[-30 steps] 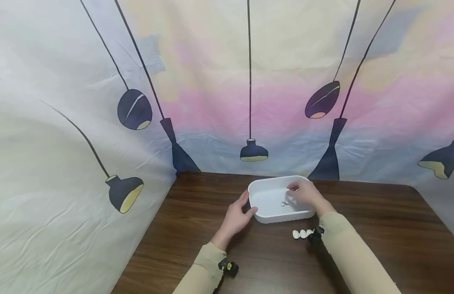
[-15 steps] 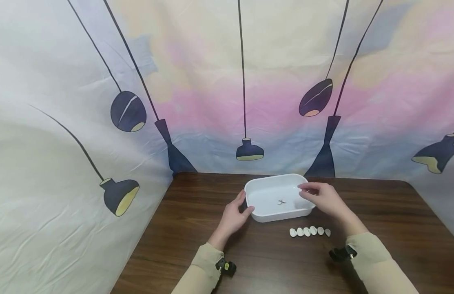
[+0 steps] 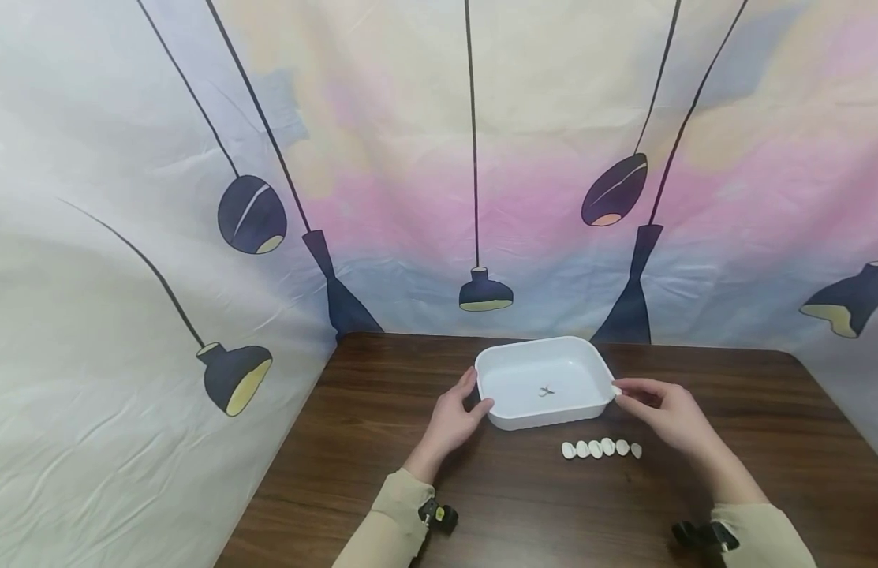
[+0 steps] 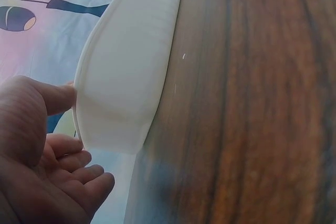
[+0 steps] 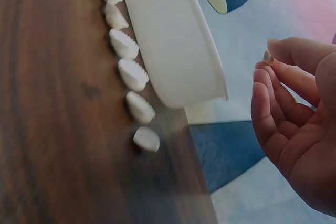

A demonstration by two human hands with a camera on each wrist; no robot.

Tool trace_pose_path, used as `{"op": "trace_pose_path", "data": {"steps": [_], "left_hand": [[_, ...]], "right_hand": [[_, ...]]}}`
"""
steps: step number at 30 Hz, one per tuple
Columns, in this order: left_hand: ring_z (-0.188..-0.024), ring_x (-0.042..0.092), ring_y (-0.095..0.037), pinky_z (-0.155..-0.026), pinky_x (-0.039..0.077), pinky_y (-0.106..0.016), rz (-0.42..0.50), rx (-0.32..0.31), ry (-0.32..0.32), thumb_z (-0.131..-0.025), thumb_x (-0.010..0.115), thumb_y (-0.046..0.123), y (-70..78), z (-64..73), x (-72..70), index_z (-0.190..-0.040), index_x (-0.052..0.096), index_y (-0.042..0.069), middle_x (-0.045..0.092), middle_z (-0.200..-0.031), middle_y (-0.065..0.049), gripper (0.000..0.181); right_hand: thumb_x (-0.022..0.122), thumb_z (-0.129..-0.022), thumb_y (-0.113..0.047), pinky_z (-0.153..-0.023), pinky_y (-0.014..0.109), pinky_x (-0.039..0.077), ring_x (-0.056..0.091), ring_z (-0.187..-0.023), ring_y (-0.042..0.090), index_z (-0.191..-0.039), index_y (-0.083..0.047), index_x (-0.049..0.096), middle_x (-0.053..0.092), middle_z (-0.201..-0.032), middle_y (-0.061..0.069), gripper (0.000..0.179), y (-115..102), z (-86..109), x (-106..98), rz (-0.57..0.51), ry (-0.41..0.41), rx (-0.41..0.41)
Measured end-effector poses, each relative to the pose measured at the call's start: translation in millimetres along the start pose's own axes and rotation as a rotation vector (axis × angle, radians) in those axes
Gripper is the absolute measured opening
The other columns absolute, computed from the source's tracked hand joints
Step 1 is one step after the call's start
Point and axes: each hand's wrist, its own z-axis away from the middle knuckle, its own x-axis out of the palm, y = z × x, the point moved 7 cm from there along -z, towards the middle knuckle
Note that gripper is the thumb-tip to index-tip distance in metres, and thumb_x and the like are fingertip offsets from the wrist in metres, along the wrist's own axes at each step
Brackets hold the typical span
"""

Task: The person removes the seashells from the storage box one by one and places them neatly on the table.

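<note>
A white rectangular plastic tray [image 3: 529, 418] stands on the wooden table. At its left end my left hand [image 3: 450, 420] holds the rim, thumb near the front corner and fingers along the side; the left wrist view shows the thumb [image 4: 62, 97] against the edge. My right hand [image 3: 669, 414], off the tray's right end, pinches a small pale seashell [image 5: 268, 56] between thumb and fingertip. In front of the tray lies a row of several white seashells [image 3: 595, 449], seen close in the right wrist view. Small pale pieces [image 3: 546, 390], too small to make out, lie inside the tray.
The brown wooden table [image 3: 382, 394] runs out to both sides and toward me. Behind it hangs a cloth backdrop [image 3: 410, 197] printed with lamps, close to the table's far edge. Dark wrist cameras [image 3: 439, 515] sit on both sleeves.
My right hand has come out of the tray, over its right end and toward the near right, with a small shell pinched. The whole shell row is now uncovered. My left hand stays put.
</note>
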Motion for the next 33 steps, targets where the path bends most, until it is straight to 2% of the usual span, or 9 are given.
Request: {"op": "trace_pose_path", "data": {"steps": [5,9,17,21,27,33], "left_hand": [[-0.156,0.037,-0.033,-0.127,0.033,-0.050,-0.012,-0.009,-0.014,-0.106,0.068,0.031,0.6,-0.1,1.3,-0.162,0.040,-0.003,0.037,-0.170,-0.015,0.070],[-0.156,0.038,-0.034,-0.126,0.033,-0.052,-0.007,-0.008,-0.007,-0.106,0.069,0.029,2.6,0.5,1.0,-0.161,0.042,-0.004,0.038,-0.169,-0.015,0.070],[-0.155,0.038,-0.034,-0.126,0.033,-0.051,-0.008,0.003,0.009,-0.106,0.068,0.030,3.7,-0.4,-0.9,-0.160,0.043,-0.005,0.039,-0.169,-0.016,0.069],[-0.155,0.039,-0.034,-0.126,0.034,-0.051,-0.023,0.002,0.009,-0.106,0.068,0.030,2.4,-0.5,-1.2,-0.160,0.043,-0.004,0.039,-0.169,-0.015,0.069],[-0.155,0.038,-0.035,-0.126,0.033,-0.052,-0.014,0.003,0.005,-0.106,0.068,0.029,3.6,0.7,-2.0,-0.160,0.043,-0.005,0.039,-0.169,-0.016,0.068],[-0.155,0.038,-0.035,-0.126,0.033,-0.052,-0.012,0.006,0.005,-0.106,0.068,0.030,4.7,-0.2,-1.8,-0.160,0.042,-0.005,0.039,-0.168,-0.017,0.069]], "right_hand": [[0.078,-0.101,-0.030,-0.077,0.022,0.057,0.069,-0.095,0.005,-0.128,-0.005,0.078,0.080,-0.115,0.007,0.037,17,16.7,-4,0.055,-0.025,0.026],[0.079,-0.100,-0.030,-0.078,0.023,0.057,0.070,-0.101,0.010,-0.127,-0.004,0.079,0.079,-0.119,0.010,0.037,29,22.9,-6,0.103,-0.074,0.035],[0.080,-0.098,-0.030,-0.076,0.028,0.058,0.071,-0.093,0.012,-0.118,-0.005,0.081,0.079,-0.103,0.001,0.032,39,28.7,-11,0.168,-0.180,0.052],[0.082,-0.096,-0.031,-0.074,0.028,0.057,0.070,-0.089,0.012,-0.114,-0.005,0.081,0.077,-0.098,-0.002,0.031,47,31.8,-14,0.192,-0.206,0.061],[0.085,-0.093,-0.026,-0.070,0.025,0.055,0.065,-0.081,0.003,-0.105,-0.008,0.080,0.075,-0.091,-0.006,0.022,59,35.2,-9,0.166,-0.270,0.053],[0.086,-0.090,-0.022,-0.067,0.025,0.052,0.061,-0.077,0.004,-0.099,-0.010,0.077,0.070,-0.086,-0.005,0.018,63,35.8,-2,0.153,-0.309,0.034]]}}
